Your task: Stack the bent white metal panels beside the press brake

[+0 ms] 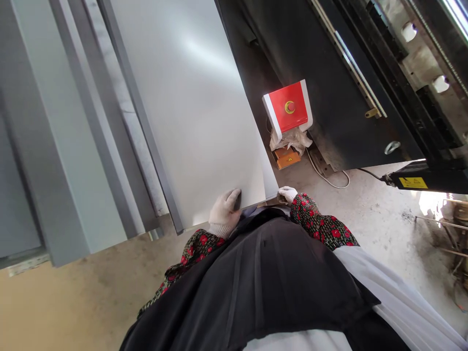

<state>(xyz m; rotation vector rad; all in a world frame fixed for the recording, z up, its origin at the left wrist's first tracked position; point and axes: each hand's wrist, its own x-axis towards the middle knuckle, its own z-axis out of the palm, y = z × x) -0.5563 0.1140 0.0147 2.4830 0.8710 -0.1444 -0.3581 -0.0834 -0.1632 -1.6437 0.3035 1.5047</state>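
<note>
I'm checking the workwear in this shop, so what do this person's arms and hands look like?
The left hand and right hand wear off-white knit work gloves; the left shows a ribbed cuff. The left sleeve and right sleeve are dark with a red floral print.

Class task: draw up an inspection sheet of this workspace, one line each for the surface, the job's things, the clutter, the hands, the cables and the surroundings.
Surface: concrete floor, stained.
Job's things: pale metal sheet, upright or tilted cannot be told.
Clutter: crumpled wrapping beneath a red box.
Hands: white-gloved left hand gripping the sheet's lower edge; white-gloved right hand at its corner.
Cables: white cable on the floor; black cable to a black box.
Surroundings: black machine on the right; grey folded panels on the left.
</note>
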